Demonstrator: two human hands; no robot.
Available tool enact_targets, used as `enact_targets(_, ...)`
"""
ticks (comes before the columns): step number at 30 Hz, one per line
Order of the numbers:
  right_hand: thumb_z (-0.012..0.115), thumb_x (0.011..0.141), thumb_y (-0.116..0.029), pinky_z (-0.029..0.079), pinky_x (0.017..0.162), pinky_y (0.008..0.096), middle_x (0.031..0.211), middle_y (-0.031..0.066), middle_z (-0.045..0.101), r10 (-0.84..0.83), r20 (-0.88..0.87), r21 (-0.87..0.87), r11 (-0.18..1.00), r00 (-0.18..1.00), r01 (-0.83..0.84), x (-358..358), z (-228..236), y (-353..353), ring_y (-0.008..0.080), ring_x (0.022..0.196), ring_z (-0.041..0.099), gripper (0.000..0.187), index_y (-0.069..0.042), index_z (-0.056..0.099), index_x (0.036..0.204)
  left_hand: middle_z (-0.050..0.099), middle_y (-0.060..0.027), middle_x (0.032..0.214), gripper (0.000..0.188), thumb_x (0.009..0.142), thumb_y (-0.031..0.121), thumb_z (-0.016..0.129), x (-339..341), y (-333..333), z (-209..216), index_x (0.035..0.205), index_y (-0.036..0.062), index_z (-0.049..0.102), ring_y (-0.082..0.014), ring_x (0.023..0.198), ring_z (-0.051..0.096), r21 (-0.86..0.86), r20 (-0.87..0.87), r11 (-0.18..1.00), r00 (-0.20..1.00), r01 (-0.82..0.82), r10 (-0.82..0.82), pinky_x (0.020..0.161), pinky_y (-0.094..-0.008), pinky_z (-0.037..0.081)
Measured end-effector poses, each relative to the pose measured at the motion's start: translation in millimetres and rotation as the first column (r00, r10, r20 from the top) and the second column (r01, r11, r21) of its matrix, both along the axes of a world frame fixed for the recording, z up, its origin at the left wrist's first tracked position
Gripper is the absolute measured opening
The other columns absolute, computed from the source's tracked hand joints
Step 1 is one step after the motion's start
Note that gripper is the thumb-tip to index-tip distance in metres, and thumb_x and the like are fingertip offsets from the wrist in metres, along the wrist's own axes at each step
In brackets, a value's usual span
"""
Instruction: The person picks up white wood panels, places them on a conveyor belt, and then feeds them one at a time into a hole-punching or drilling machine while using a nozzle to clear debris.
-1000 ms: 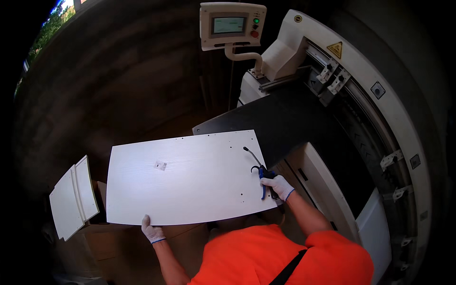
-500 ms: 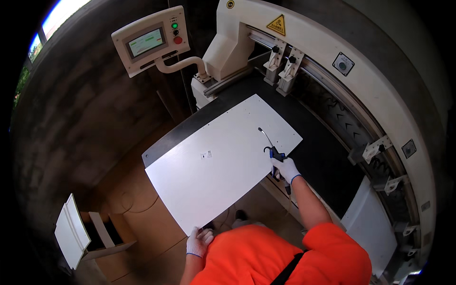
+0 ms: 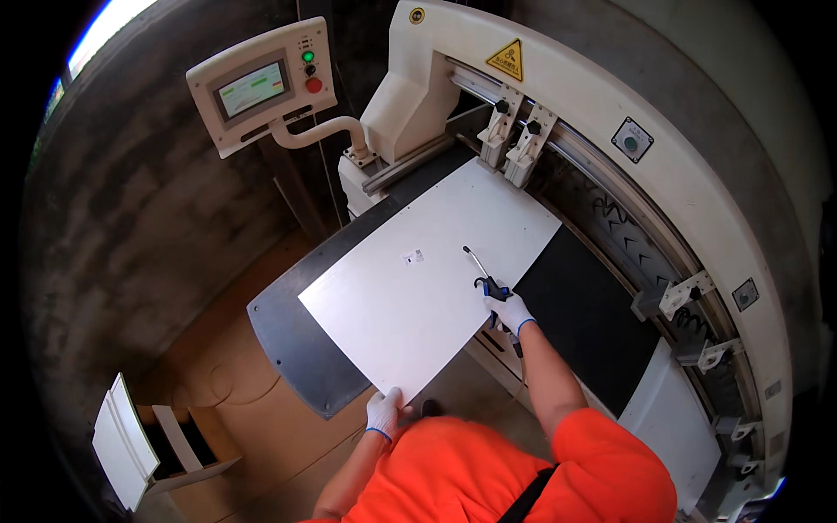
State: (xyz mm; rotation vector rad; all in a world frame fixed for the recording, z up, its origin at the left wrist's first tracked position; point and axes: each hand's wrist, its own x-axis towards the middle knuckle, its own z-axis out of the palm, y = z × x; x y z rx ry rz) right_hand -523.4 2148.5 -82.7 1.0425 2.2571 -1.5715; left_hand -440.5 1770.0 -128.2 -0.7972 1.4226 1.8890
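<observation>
A large white panel (image 3: 427, 288) lies flat on the dark bed (image 3: 296, 349) of a big white machine (image 3: 558, 78), its far end under the machine's clamps (image 3: 514, 131). My left hand (image 3: 384, 412), in a white glove, grips the panel's near corner. My right hand (image 3: 508, 309), also gloved, holds a blue air blow gun (image 3: 485, 277) against the panel's right edge, its thin nozzle pointing across the white surface. A small sticker (image 3: 413, 256) sits near the panel's middle.
A control box with a screen, a green and a red button (image 3: 261, 84) hangs on an arm at the upper left. Several white boards (image 3: 122, 440) stand in a cardboard box at the lower left. Brown cardboard covers the floor (image 3: 235, 383).
The panel has been carried from the left over to the machine and slid onto its bed, toward the clamps. Both hands kept their hold; my view has swung toward the machine.
</observation>
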Motion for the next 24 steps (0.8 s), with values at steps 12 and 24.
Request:
enact_targets(12, 0.074, 0.086, -0.034, 0.044, 0.044, 0.0325, 0.073, 0.0025, 0.060, -0.072, -0.007, 0.040, 0.997, 0.997, 0.072, -48.7, -3.0, 3.3, 0.0135, 0.054, 0.057, 0.038, -0.004, 0.068, 0.109, 0.063, -0.0101, 0.118, 0.028, 0.108, 0.023, 0.050, -32.3, 11.9, -52.7, 0.123, 0.0000, 0.058, -0.0235, 0.106, 0.060, 0.153, -0.227, 0.987, 0.974, 0.058, -0.022, 0.084, -0.0399, 0.054)
enact_targets(24, 0.064, 0.095, -0.043, 0.053, 0.081, 0.0501, 0.094, 0.0234, 0.072, -0.338, -0.505, 0.443, 0.688, 0.795, 0.574, -12.9, 73.8, 55.5, 0.0442, 0.092, 0.069, 0.043, -0.003, 0.065, 0.111, 0.062, -0.0124, 0.127, 0.030, 0.108, 0.021, 0.050, -49.4, 18.8, -26.0, 0.129, 0.0014, 0.056, -0.0289, 0.115, 0.059, 0.416, 0.246, 0.833, 0.927, -0.364, 0.282, 0.094, -0.0421, 0.054)
